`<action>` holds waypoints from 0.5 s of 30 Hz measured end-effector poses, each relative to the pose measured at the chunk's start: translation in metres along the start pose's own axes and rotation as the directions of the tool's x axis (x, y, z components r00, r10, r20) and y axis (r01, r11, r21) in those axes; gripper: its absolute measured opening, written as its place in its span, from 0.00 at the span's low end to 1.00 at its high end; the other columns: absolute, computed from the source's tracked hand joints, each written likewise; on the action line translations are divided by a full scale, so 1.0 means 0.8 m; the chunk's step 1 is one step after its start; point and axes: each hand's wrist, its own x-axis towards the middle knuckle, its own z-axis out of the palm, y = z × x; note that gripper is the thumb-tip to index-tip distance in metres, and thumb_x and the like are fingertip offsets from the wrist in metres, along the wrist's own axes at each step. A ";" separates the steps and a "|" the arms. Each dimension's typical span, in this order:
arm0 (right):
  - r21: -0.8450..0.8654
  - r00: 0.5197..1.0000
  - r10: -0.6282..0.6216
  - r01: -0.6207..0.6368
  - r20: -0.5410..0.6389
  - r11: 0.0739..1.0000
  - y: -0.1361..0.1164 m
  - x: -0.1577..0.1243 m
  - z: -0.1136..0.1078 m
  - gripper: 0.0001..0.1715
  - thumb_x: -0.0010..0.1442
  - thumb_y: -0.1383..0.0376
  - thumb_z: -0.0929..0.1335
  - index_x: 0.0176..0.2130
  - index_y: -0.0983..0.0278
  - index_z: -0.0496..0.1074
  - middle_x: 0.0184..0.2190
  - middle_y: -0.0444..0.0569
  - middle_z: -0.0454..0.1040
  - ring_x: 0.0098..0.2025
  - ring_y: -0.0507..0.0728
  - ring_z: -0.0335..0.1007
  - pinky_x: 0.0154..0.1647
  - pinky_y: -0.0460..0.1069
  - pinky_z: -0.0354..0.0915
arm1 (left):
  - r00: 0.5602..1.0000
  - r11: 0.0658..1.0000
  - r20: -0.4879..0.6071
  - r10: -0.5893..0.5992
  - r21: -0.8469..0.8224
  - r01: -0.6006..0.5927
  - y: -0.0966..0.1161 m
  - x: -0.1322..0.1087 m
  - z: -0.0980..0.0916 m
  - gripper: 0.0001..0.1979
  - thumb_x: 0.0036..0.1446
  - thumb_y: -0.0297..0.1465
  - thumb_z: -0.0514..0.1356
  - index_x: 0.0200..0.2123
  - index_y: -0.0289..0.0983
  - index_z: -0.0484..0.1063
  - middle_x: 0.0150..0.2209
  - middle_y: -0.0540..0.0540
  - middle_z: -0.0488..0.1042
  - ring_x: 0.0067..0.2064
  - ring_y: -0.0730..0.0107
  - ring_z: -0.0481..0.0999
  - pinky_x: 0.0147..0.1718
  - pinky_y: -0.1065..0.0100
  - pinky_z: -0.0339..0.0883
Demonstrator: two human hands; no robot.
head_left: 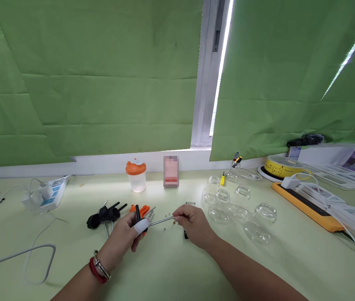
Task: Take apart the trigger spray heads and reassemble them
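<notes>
My left hand, with a white bandage on one finger, is closed round a black-handled tool with a thin metal shaft. My right hand pinches the far end of that shaft between thumb and fingers. Both hands hover just above the pale green table. Behind the left hand lie several more black-handled tools and orange-handled ones. A small spring and a few tiny screws lie beside the right hand.
Several clear glass jars stand on their sides right of my hands. An orange-lidded plastic cup and a small card stand at the back. A white power strip with cables is at left. An orange tray and stacked items fill the right.
</notes>
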 end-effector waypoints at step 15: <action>0.512 0.872 0.422 -0.488 0.250 0.707 -0.020 -0.006 -0.004 0.13 0.37 0.64 0.74 0.24 0.69 0.71 0.19 0.44 0.69 0.18 0.47 0.58 0.23 0.46 0.55 | 0.610 0.246 0.096 0.787 0.857 -0.453 -0.047 0.006 -0.020 0.34 0.55 0.29 0.54 0.62 0.43 0.43 0.45 0.38 0.71 0.31 0.65 0.75 0.23 0.70 0.65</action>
